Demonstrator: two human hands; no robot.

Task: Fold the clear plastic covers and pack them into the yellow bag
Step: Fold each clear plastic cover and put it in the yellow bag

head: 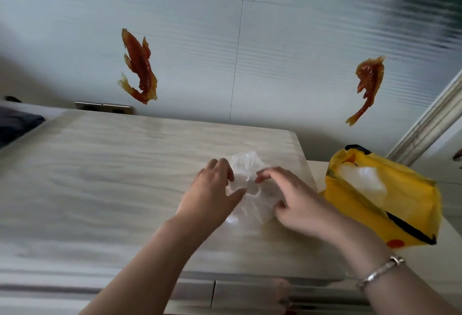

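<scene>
A crumpled clear plastic cover (250,182) lies on the pale wood-grain tabletop (112,177), right of centre. My left hand (212,194) rests on its left side, fingers lightly bent and thumb stretched across the plastic. From the right, my right hand (292,197) meets the cover, fingertips touching its upper edge and thumb pressing its lower right part. A yellow bag (405,214) with black and red markings lies at the right, past the table's edge, mouth open. White or clear plastic (362,179) shows inside it.
The table stands against a grey tiled wall bearing two orange fish decorations (140,67) (370,82). A wall socket (105,107) sits just above the table's far edge. Dark fabric (17,122) lies at the far left. Drawer fronts (195,294) run below the near edge.
</scene>
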